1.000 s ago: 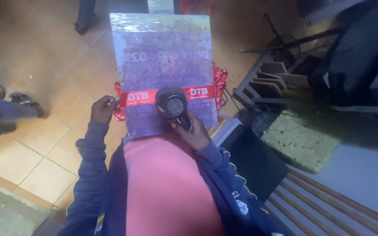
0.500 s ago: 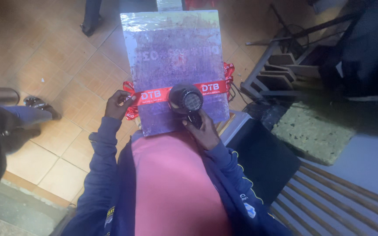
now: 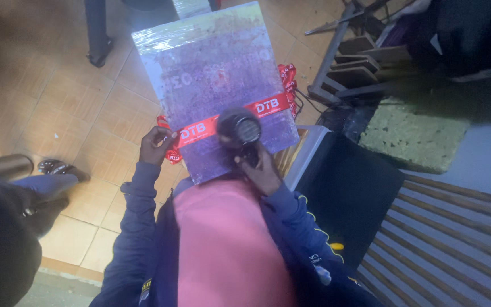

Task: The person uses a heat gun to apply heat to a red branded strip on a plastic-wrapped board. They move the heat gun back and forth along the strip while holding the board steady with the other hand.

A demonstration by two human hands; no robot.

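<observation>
1. My right hand [image 3: 263, 173] is clamped on a black heat gun [image 3: 240, 129], aimed at the red band [image 3: 231, 116].
2. My left hand [image 3: 155, 145] grips the wrapped purple panel [image 3: 217, 85] at its left edge, near me.
3. I judge shrinking is underway; sweeping evenly along the band comes next.

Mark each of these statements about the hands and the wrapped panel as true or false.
1. The right hand holds a dark heat gun over the panel. True.
2. The left hand hangs free, away from the panel. False: it grips the panel's left edge at the red ribbon.
3. The panel is wrapped in shiny clear film. True.
4. The ribbon runs down the panel from top to bottom. False: it crosses the lower part from side to side.
5. The floor under the panel is carpet. False: it is tan tile.
</observation>
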